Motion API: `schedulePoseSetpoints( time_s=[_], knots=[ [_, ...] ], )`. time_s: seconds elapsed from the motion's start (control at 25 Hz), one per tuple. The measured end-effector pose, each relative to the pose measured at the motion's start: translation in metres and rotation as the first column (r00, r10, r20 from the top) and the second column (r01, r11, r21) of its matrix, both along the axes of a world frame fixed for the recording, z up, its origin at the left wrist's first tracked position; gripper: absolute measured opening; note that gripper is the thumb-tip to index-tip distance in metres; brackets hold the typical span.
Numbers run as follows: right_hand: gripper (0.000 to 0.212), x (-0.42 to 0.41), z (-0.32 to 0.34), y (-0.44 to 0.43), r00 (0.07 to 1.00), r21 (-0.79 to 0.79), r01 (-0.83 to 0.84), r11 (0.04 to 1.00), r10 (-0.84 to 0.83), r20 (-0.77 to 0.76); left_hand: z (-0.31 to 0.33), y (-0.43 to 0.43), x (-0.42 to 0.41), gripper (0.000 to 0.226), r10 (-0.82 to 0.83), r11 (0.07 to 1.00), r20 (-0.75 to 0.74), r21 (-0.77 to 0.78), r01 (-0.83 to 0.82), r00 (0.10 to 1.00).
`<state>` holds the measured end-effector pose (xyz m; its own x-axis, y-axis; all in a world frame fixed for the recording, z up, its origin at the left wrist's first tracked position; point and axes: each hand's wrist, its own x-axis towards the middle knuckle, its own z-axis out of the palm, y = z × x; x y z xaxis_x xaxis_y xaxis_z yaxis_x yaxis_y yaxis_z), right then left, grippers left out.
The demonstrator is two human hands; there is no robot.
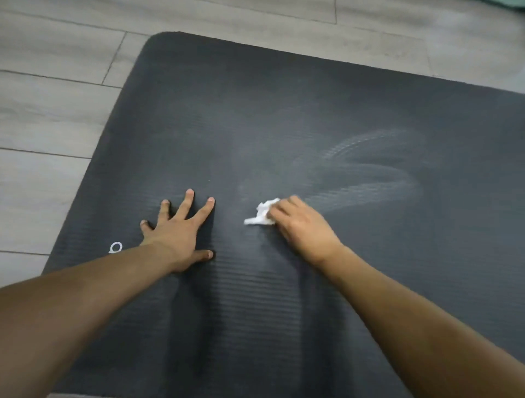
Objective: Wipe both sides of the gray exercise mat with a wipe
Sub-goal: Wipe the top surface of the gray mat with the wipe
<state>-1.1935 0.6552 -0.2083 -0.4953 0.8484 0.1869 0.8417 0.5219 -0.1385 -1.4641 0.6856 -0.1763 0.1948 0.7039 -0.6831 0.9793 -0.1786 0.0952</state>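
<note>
Gray ribbed foam, the mat (284, 113) lies flat on a pale plank floor (56, 113). The left hand (176, 230) presses flat on the mat, its fingers straight and spread. Just beside it, the right hand (301, 227) grips a crumpled white wipe (261, 214) against the mat. Pale streaks (369, 170) arc beyond the right hand.

My blurred right hand (301, 227) covers much of the crumpled wipe (262, 213), the gray mat (284, 113) runs off the right and bottom edges, my left forearm (85, 284) hides part of its white mark (115, 247), and a teal thing (511, 2) is cut off at the top right corner.
</note>
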Motion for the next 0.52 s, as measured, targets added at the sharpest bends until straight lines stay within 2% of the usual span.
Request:
schedulePoseSetpoints(
  time_s=[0.04,0.08,0.12,0.16,0.2,0.24,0.28,0.32,0.36,0.4,0.44,0.48,0.52],
  knots=[
    [0.026,0.025,0.001,0.022,0.969,0.017,0.244,0.97,-0.242,-0.052,0.0,0.0,0.003,0.109,0.01,1.0,0.008,0.003,-0.01,1.0],
    [0.027,0.045,0.002,0.039,0.83,-0.034,0.541,0.84,-0.54,-0.138,-0.001,0.0,0.006,0.109,0.017,1.0,0.01,0.005,-0.017,1.0],
    [0.026,0.05,0.003,0.049,0.607,-0.118,0.768,0.629,-0.774,-0.181,-0.002,-0.001,0.006,0.109,0.023,1.0,0.006,0.008,-0.023,1.0],
    [0.025,0.037,0.001,0.053,0.456,-0.145,0.863,0.483,-0.871,-0.184,-0.003,0.0,0.006,0.109,0.029,0.999,-0.001,0.013,-0.029,1.0],
    [0.026,0.012,-0.002,0.052,0.468,-0.141,0.852,0.503,-0.855,-0.224,-0.003,0.0,0.005,0.109,0.03,0.999,-0.009,0.015,-0.03,0.999],
    [0.026,-0.017,-0.006,0.049,0.597,-0.115,0.755,0.645,-0.75,-0.285,-0.003,0.0,0.006,0.109,0.029,1.0,-0.014,0.011,-0.029,0.999],
    [0.026,-0.047,-0.006,0.042,0.772,-0.074,0.573,0.816,-0.568,-0.287,-0.003,0.0,0.006,0.11,0.029,1.0,-0.014,0.009,-0.029,0.999],
    [0.025,-0.063,-0.014,0.035,0.912,-0.061,0.344,0.937,-0.349,-0.217,-0.003,0.001,0.007,0.11,0.029,1.0,-0.014,0.006,-0.029,0.999],
    [0.023,-0.063,-0.018,0.038,0.972,-0.063,0.181,0.981,-0.188,-0.14,-0.003,0.0,0.008,0.11,0.028,1.0,-0.018,0.002,-0.028,0.999],
    [0.023,-0.048,-0.018,0.051,0.983,-0.072,0.147,0.986,-0.154,-0.097,-0.004,0.0,0.008,0.11,0.027,1.0,-0.022,0.005,-0.027,0.999],
    [0.023,-0.03,-0.016,0.066,0.957,-0.071,0.266,0.961,-0.272,-0.101,-0.005,0.0,0.008,0.109,0.024,1.0,-0.025,0.013,-0.024,0.999],
    [0.022,-0.012,-0.015,0.078,0.862,-0.09,0.479,0.873,-0.487,-0.143,-0.005,0.0,0.008,0.109,0.021,1.0,-0.025,0.019,-0.021,0.999],
    [0.02,-0.003,-0.009,0.084,0.718,-0.109,0.663,0.741,-0.67,-0.187,-0.006,-0.001,0.008,0.109,0.021,1.0,-0.021,0.02,-0.021,1.0]
  ],
)
